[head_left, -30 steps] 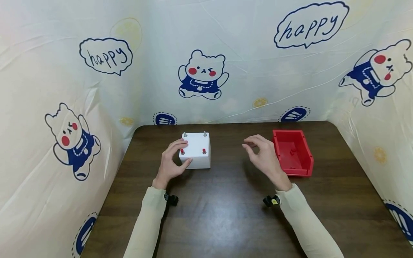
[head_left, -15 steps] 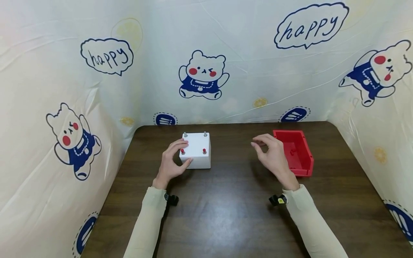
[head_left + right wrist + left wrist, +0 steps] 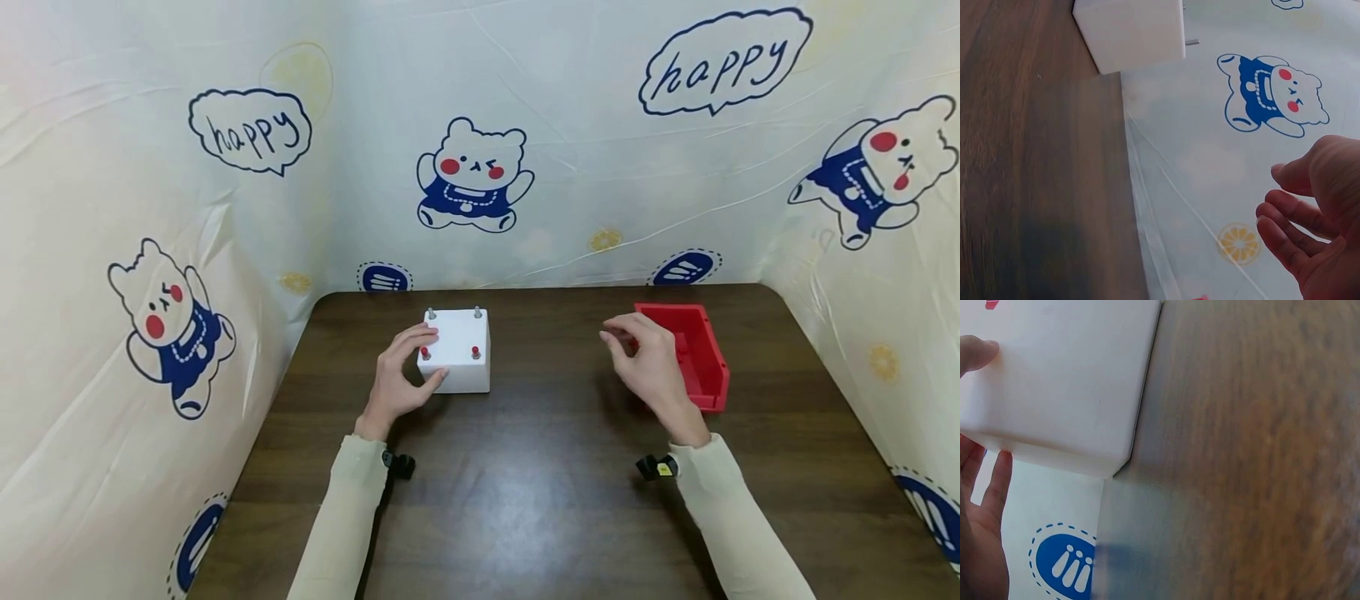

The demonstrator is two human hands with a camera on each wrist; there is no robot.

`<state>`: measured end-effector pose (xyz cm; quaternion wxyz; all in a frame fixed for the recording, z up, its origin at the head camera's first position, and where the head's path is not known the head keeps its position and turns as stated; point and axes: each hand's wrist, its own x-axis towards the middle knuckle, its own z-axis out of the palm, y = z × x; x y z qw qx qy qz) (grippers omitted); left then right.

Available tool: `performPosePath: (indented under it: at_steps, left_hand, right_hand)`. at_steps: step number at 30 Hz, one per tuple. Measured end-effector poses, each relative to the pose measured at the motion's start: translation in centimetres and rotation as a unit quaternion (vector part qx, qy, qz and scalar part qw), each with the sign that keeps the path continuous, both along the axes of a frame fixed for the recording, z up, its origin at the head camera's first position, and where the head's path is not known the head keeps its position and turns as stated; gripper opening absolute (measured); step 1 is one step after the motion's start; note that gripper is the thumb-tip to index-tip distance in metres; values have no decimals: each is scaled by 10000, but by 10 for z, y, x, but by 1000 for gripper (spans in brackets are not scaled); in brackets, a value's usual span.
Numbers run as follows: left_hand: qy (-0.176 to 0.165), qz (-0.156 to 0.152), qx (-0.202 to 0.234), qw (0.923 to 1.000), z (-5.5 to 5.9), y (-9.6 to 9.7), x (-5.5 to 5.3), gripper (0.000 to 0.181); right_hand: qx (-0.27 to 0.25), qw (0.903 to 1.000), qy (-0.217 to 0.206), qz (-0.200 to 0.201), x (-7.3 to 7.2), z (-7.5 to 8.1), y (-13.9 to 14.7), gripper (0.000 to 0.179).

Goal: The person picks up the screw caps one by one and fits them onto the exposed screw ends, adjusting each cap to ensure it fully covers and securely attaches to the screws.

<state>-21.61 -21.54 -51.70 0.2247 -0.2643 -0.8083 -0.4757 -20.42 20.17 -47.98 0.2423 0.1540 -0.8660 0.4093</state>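
Observation:
A white box (image 3: 457, 379) stands on the table. Two bare metal posts (image 3: 477, 312) rise from its back corners, and two posts with red caps (image 3: 476, 352) from its front corners. My left hand (image 3: 395, 375) holds the box by its left side; in the left wrist view, the thumb lies on one face and a fingertip meets another side. My right hand (image 3: 651, 362) hovers at the left edge of a red bin (image 3: 712, 392), partly covering it. Its fingers curve loosely with nothing between them, as the right wrist view shows.
A dark wooden table (image 3: 517, 500) carries the box and bin. Behind and on both sides hangs a pale printed cloth (image 3: 570, 125). Small black cameras sit at the left wrist (image 3: 399, 465) and right wrist (image 3: 657, 467).
My right hand has moved right, from the gap between box and bin to over the bin's left edge. My left hand and the white box have stayed in place.

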Motion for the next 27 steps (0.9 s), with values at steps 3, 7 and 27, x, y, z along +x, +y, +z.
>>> performPosePath:
  at_steps: [3, 7, 27]
  left_hand:
    - [54, -41, 12, 10000, -3, -1, -3, 52]
    - [11, -13, 14, 10000, -17, -5, -11, 54]
    - [-132, 67, -87, 9999, -30, -13, -18, 57]
  right_hand:
    - [57, 10000, -18, -80, 1, -1, 3, 25]
    - [121, 9998, 6, -157, 1, -3, 8, 25]
    - [114, 9993, -207, -298, 2, -6, 24, 24]
